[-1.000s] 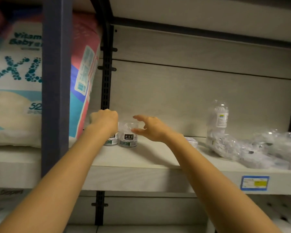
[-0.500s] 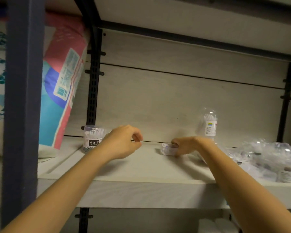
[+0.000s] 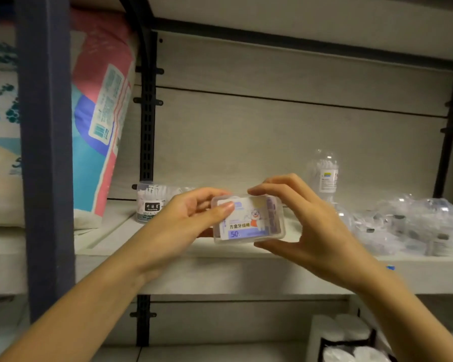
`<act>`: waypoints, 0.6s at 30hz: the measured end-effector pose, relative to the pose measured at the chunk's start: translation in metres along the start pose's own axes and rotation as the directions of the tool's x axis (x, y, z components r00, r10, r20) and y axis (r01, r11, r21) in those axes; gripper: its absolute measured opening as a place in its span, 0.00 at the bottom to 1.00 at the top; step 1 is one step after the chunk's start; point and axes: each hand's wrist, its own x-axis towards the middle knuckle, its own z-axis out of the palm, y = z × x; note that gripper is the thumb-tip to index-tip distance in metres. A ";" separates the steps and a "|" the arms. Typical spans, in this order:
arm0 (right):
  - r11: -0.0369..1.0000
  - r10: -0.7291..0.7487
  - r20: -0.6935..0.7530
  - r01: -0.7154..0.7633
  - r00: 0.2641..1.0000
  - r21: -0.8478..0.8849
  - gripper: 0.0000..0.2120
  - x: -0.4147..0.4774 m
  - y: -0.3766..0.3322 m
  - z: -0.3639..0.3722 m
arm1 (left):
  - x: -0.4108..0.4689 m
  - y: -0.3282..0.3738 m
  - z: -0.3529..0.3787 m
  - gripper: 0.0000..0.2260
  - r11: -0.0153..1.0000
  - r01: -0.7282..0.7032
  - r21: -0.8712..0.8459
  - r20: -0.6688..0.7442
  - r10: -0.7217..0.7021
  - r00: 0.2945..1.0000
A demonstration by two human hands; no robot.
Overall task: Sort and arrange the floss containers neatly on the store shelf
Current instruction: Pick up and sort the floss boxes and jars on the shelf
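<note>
Both hands on it now: the left hand (image 3: 191,218) pinches the flat floss box (image 3: 249,220) at its left end, thumb across the label, and the right hand (image 3: 306,231) clamps its top and bottom edges. Half a second back it lay on the shelf (image 3: 168,246); now it's lifted, centre frame, probably being checked before placing. The round floss tub (image 3: 152,205) waits centre-left, the loose heap of clear containers (image 3: 416,226) at right.
</note>
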 end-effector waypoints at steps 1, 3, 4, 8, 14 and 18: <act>1.000 -0.003 -0.013 0.003 1.000 0.002 0.29 -0.003 -0.004 0.000 | -0.004 0.001 0.001 0.14 1.000 -0.016 -0.027 0.000 0.016 1.000; 0.999 0.011 -0.043 -0.010 0.999 0.034 0.31 -0.009 -0.008 -0.001 | -0.009 0.002 0.003 0.14 0.998 -0.034 -0.055 -0.009 0.033 0.999; 0.998 0.026 -0.061 -0.022 0.998 0.060 0.32 -0.014 -0.008 -0.002 | -0.011 0.002 0.005 0.14 0.997 -0.040 -0.059 -0.010 0.039 0.999; 0.977 0.130 -0.077 -0.115 0.988 0.178 0.32 -0.043 -0.009 -0.012 | -0.013 -0.001 0.022 0.11 0.995 -0.047 -0.093 0.070 0.053 0.996; 0.931 0.275 -0.024 -0.261 0.961 0.254 0.30 -0.101 0.009 -0.037 | -0.015 -0.008 0.077 0.18 0.988 -0.154 -0.002 0.111 0.153 0.982; 0.903 0.311 0.020 -0.302 0.950 0.305 0.31 -0.137 0.041 -0.064 | -0.014 -0.014 0.123 0.30 0.979 -0.194 0.057 0.128 0.186 0.974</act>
